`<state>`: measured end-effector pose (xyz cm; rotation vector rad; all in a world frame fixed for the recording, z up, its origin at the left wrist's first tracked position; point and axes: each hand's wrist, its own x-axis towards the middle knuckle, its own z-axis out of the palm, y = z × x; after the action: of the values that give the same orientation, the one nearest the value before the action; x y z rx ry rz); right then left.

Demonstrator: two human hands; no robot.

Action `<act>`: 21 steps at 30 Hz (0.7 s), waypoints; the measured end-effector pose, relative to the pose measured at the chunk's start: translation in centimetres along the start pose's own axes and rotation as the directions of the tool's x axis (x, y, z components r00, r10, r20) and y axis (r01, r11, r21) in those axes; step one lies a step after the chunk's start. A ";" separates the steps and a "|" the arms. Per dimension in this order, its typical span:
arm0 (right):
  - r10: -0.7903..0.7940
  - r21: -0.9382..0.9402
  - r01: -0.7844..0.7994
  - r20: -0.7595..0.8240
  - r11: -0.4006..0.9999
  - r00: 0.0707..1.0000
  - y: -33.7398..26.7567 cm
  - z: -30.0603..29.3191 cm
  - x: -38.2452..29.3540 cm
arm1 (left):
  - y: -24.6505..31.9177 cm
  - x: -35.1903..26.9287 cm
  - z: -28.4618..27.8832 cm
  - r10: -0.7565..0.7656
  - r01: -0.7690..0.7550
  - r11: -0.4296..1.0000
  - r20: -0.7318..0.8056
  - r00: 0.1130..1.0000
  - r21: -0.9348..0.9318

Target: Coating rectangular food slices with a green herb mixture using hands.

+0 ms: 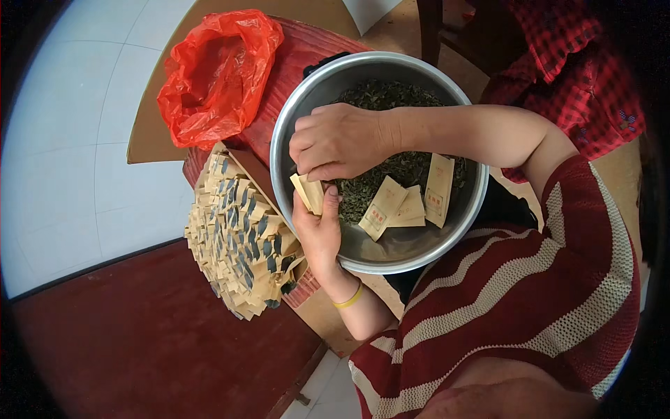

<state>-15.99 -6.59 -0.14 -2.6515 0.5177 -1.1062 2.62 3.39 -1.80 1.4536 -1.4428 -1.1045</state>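
My left hand (320,230), with a yellow band on its wrist, holds a small kraft-paper packet (309,194) upright at the left inner side of a metal basin (361,266). Over that packet's top edge my right hand (337,141) is bent with fingers curled and thumb drawn in. Its fingertips are hidden, so I cannot tell whether they pinch the paper or something else. Dark dried leaves (361,196) cover much of the basin's bottom. Several flat paper packets, one at the front (383,208) and one farther right (439,191), lie on the leaves and against the basin wall.
Left of the basin, a cardboard box (251,167) is packed with upright paper packets (235,235), many showing dark patches. A red plastic bag (220,78) stands open on a red wooden surface (309,42). Red-and-black checked cloth (565,84) hangs at upper right.
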 end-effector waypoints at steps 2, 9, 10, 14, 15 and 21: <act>-0.045 -0.106 0.043 -0.009 0.993 0.999 -0.3 0.0 0.1 | 0.6 0.0 0.2 0.020 -0.020 1.000 -0.008 1.000 -0.001; 0.137 0.241 -0.159 0.104 0.957 0.985 -0.9 -0.9 -0.1 | 0.4 0.0 0.3 0.033 -0.033 0.999 0.008 0.999 -0.034; 0.200 0.284 -0.279 0.275 0.918 0.940 -1.2 -1.7 0.4 | 0.6 -0.1 0.3 0.015 -0.015 1.000 0.032 0.999 -0.017; 0.178 0.350 -0.387 0.501 0.853 0.847 -1.2 -1.9 0.3 | 0.0 -0.1 0.0 0.015 -0.015 1.000 0.089 0.996 0.001; 0.180 0.350 -0.389 0.501 0.852 0.847 -1.2 -1.8 0.2 | 0.0 -0.1 0.0 0.014 -0.015 1.000 0.091 0.996 0.001; 0.139 0.445 -0.588 0.707 0.675 0.694 -1.3 -1.8 0.5 | 0.1 -0.3 -0.2 0.018 -0.023 0.999 0.114 0.993 0.040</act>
<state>-16.65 -5.70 1.83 -1.9456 0.4211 -0.1477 2.81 3.63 -1.68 1.4209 -1.5647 -1.1667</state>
